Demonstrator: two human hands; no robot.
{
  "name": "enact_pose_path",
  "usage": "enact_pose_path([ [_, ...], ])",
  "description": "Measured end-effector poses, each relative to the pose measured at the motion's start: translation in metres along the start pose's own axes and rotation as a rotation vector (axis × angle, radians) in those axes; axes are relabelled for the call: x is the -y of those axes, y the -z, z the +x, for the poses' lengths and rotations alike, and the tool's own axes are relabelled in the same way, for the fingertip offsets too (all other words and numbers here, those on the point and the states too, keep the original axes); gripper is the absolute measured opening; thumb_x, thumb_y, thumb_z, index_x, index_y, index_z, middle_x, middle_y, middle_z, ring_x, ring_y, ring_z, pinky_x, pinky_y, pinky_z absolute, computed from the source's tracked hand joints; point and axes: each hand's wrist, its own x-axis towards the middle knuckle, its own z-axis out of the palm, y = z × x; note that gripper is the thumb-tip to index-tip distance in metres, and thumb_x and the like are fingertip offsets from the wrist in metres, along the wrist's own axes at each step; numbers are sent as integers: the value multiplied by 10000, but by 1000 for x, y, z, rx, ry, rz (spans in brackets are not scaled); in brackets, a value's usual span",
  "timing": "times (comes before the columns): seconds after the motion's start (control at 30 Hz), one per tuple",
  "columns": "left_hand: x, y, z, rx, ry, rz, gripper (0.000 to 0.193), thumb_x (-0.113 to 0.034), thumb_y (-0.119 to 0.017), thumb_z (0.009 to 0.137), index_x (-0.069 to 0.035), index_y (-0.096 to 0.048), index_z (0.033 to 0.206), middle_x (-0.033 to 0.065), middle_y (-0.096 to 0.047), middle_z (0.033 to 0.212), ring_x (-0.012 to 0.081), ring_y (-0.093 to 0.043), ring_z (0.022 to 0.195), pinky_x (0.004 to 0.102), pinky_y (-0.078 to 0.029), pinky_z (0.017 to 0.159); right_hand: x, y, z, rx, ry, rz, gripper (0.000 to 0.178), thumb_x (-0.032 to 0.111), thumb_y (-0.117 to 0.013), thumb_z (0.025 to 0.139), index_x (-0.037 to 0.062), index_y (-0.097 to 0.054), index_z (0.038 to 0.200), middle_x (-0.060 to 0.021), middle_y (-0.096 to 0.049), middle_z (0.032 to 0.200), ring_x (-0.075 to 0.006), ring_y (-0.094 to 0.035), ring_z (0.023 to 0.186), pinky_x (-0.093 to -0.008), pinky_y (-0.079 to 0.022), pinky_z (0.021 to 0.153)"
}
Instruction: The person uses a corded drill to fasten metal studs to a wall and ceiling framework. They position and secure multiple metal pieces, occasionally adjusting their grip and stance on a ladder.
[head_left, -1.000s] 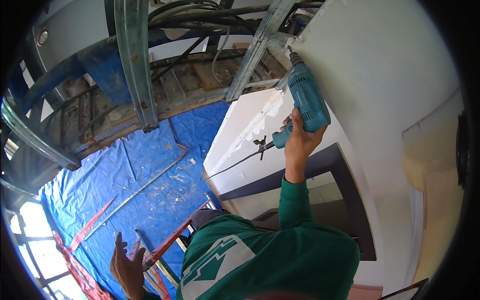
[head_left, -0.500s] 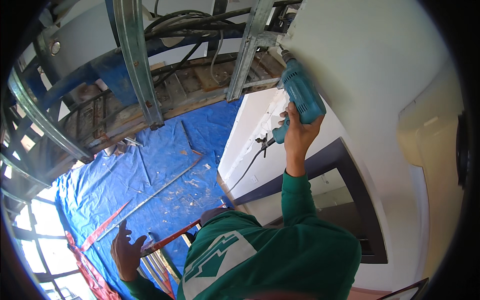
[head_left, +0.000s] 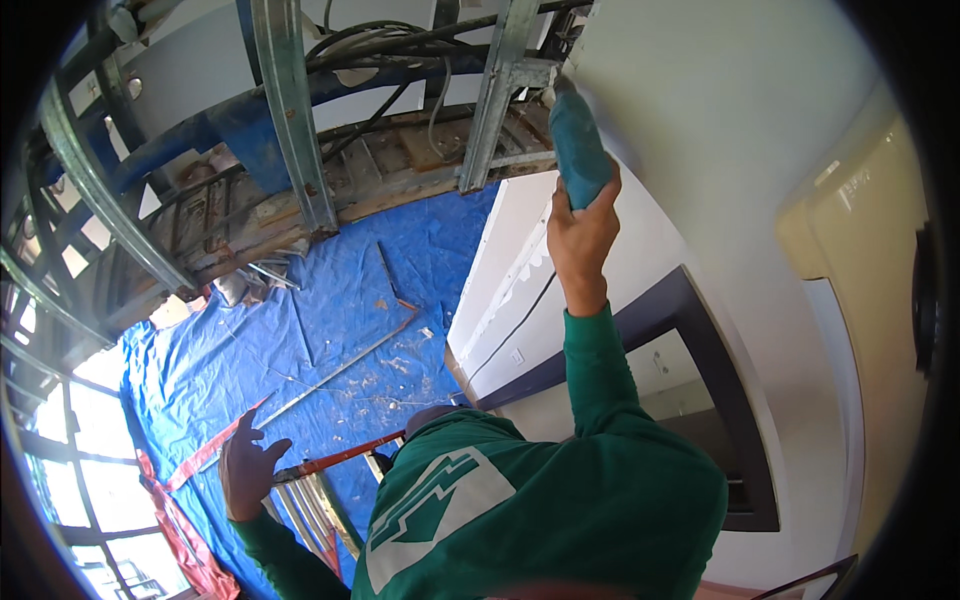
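A teal corded power drill (head_left: 580,145) is raised in my right hand (head_left: 583,240), whose fingers are wrapped round its rear part. Its front end points up to the corner where a galvanized metal bracket (head_left: 532,73) meets the edge of a pale wall panel (head_left: 690,110). The bit cannot be made out, so contact is unclear. A dark cord (head_left: 520,325) hangs below the drill. At lower left my left hand (head_left: 250,470) is open, thumb and fingers apart, beside the red top of a ladder (head_left: 340,459).
Upright metal studs (head_left: 290,120) and bundled cables (head_left: 400,45) stand above a dusty ledge (head_left: 370,180). Far below, a blue tarp (head_left: 350,300) covers the floor, with a long metal strip on it. A dark-framed opening (head_left: 715,375) is to the right; a cream-coloured casing (head_left: 860,230) juts out at far right.
My right hand has moved up and slightly left, and the drill has turned, now showing its narrower side. My left hand has shifted a little left and down. The view has shifted slightly.
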Motion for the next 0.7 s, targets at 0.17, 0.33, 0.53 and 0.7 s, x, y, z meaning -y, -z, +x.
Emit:
enact_pose_path([
  [0.17, 1, -2, 2, -9, -3, 14, 840, -360, -975, 763, -128, -644, 1499, 136, -782, 1099, 370, -742, 986, 494, -564, 842, 1, 12, -37, 210, -200, 97, 723, 89, -769, 989, -51, -364, 1571, -334, -753, 1171, -505, -776, 1019, -516, -613, 912],
  [0.33, 3, -1, 2, 7, -17, -3, 832, -362, -968, 773, -124, -642, 1500, 143, -782, 1100, 371, -745, 997, 496, -566, 846, 7, 10, -43, 46, -90, 119, 732, 59, -774, 993, -19, -346, 1582, -300, -769, 1144, -464, -796, 1017, -486, -626, 908],
  [0.53, -2, 0, 4, 9, 24, -45, 829, -355, -975, 774, -124, -642, 1497, 143, -783, 1105, 364, -745, 1023, 491, -571, 867, 8, 2, 2, -87, 38, -19, 784, 44, -785, 953, 39, -341, 1599, -283, -766, 1111, -491, -784, 966, -524, -622, 871],
  [0.7, -1, 2, 3, 11, 28, -52, 829, -375, -972, 774, -108, -643, 1486, 145, -787, 1111, 366, -743, 1044, 495, -570, 882, 3, 6, -3, 116, -22, -105, 769, 70, -780, 939, 3, -366, 1583, -305, -766, 1087, -519, -766, 941, -569, -601, 844],
])
